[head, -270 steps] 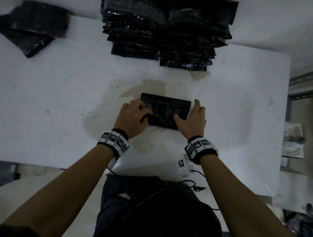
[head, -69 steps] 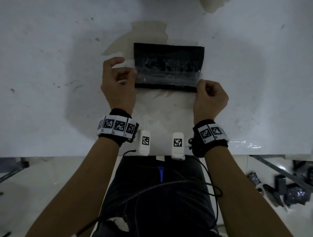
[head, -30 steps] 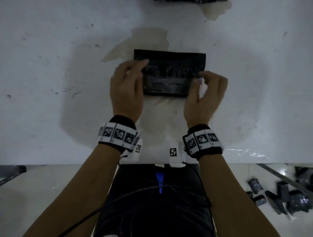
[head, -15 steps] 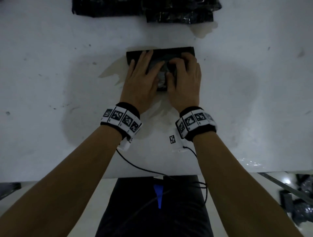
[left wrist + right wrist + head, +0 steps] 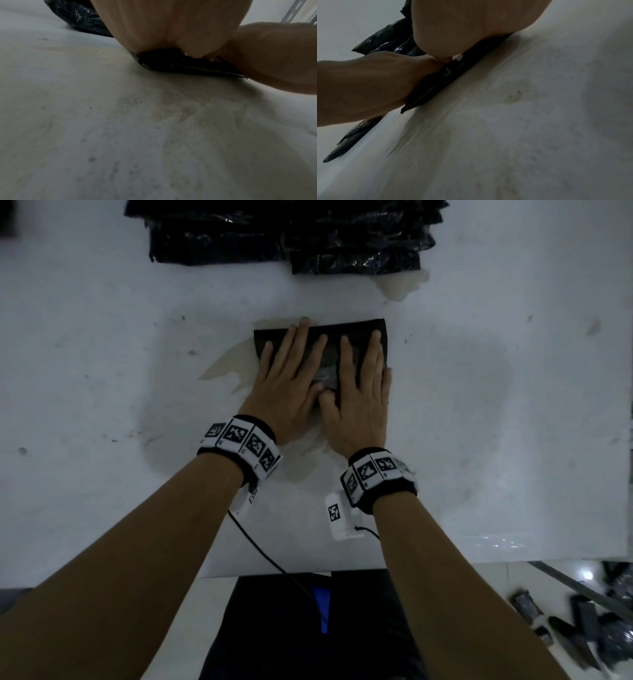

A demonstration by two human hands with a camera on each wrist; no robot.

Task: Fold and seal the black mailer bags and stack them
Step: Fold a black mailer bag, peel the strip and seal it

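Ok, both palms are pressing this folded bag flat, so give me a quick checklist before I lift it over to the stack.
1. Left hand flat on the mailer bag, fingers straight: ok.
2. Right hand flat beside it, fingers straight: ok.
3. Bag lying flat on the white table, near edge down in the left wrist view: ok.
4. Seal strip fully stuck: cannot tell, hands cover it.
5. Stack of finished bags at the table's far side, path to it open: ok.
6. Stack top level: cannot tell, cut off by the frame.
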